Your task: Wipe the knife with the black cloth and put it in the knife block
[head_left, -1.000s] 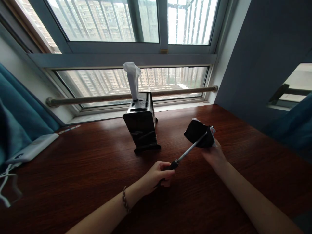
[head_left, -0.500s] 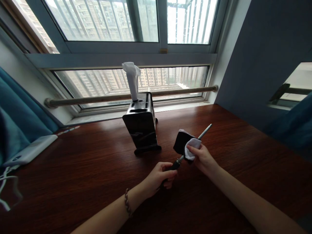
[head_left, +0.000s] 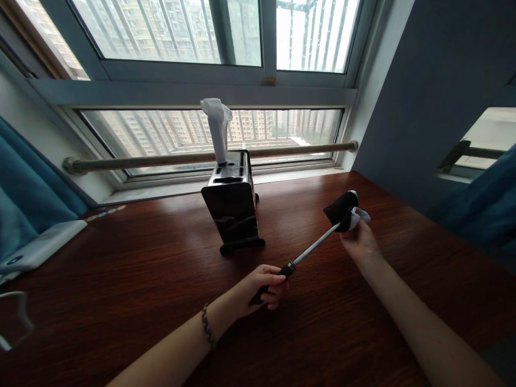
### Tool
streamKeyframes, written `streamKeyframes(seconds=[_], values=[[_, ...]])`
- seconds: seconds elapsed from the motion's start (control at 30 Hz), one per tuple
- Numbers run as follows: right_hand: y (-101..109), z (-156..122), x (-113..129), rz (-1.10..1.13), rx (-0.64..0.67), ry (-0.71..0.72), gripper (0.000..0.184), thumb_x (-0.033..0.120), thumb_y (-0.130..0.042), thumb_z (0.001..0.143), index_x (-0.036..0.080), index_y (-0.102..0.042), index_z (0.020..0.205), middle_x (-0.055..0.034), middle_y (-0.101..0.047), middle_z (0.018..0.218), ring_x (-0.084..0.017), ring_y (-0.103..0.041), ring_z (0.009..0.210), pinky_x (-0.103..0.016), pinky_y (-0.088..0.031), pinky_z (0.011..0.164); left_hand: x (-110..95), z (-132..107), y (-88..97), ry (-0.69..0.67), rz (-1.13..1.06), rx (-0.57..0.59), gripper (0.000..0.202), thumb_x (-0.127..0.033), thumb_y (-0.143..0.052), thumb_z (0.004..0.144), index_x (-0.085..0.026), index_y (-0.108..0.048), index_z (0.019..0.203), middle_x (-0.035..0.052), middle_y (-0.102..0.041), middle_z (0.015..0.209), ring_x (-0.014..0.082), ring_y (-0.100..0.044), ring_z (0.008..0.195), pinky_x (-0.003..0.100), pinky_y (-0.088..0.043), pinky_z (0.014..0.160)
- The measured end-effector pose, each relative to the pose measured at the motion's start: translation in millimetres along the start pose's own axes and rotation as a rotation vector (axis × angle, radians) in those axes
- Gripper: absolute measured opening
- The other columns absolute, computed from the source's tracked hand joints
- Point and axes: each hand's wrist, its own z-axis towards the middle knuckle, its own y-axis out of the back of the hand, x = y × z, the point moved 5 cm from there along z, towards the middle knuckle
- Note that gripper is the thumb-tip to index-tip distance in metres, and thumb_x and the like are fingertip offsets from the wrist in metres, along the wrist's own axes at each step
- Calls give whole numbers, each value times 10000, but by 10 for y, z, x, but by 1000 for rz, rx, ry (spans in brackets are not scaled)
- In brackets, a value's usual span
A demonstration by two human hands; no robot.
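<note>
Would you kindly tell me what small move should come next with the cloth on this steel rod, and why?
Probably draw the cloth back down the steel rod toward the handle. The right hand pinches the cloth around the rod's far tip, and the bare shaft runs from there to the left hand, whose grip is closed on the black handle.

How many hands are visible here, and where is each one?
2. The left hand grips the black handle of the sharpening steel, low centre. The right hand holds a black-and-white cloth over the steel's tip, right of centre. No other hands show.
</note>
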Motion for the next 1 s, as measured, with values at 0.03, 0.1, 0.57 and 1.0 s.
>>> streamKeyframes(seconds=[0.03, 0.1, 0.57, 1.0], values=[[-1, -5, -25, 13, -13, -30, 147, 177, -526, 861, 228, -594, 742, 104, -673, 710, -16, -644, 660, -100, -529, 694, -9, -7, 12, 12, -15, 11, 176, -248, -568, 797, -74, -572, 780, -78, -337, 512, 1, -248, 365, 177, -312, 417], [-12, -53, -112, 43, -43, -107, 110, 139, -580, 820, 215, -611, 747, 90, -682, 711, -25, -645, 649, -101, -532, 679, -18, -17, 32, 21, -34, 24, 209, -259, -527, 814, -61, -590, 803, -64, -368, 505, 15, -298, 357, 198, -368, 441], [-15, -163, -238, 5, -128, -210, 130, 36, -686, 690, 144, -631, 738, 15, -679, 693, -84, -634, 568, -145, -546, 552, 76, 85, 49, -100, 64, -98, 134, -178, -636, 745, -89, -590, 834, 26, -604, 619, 118, -605, 492, 241, -503, 547], [212, 168, 9, 31, -226, -160, 223, 73, -429, 864, 188, -574, 739, 53, -643, 660, -57, -632, 620, -140, -543, 609, 54, 29, 1, -142, 127, -83, 119, -176, -659, 700, -96, -592, 756, 8, -565, 482, 131, -569, 419, 200, -434, 408]])
